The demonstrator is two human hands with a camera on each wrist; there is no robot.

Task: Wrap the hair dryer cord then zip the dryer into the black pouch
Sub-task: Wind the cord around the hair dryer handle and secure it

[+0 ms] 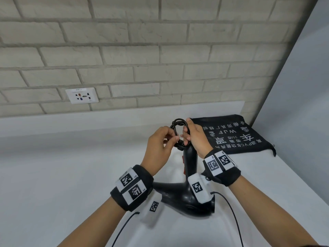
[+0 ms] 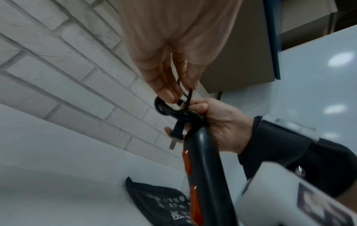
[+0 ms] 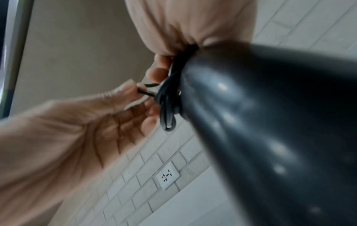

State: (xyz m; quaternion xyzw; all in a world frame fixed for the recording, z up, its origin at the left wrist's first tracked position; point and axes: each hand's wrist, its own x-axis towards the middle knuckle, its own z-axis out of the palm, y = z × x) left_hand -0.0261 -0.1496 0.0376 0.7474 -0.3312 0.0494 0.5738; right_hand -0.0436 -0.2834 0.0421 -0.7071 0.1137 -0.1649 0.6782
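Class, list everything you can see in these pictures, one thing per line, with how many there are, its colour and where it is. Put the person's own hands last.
hair dryer: one, black with red switches, on the counter between the wrists, handle pointing up.
cord: one, black, coiled in loops at the top of the dryer handle, between both hands.
plug: one, black with metal prongs, hanging below the coil.
pouch: one, black with white print, flat on the counter, right of the hands.
wall socket: one, white, on the brick wall, left.
counter: one, white, under everything.
wristbands: two, black with white tags, one per wrist.
left hand: one, fingers pinching a thin black strand at the coil.
right hand: one, fingers curled round the coil.
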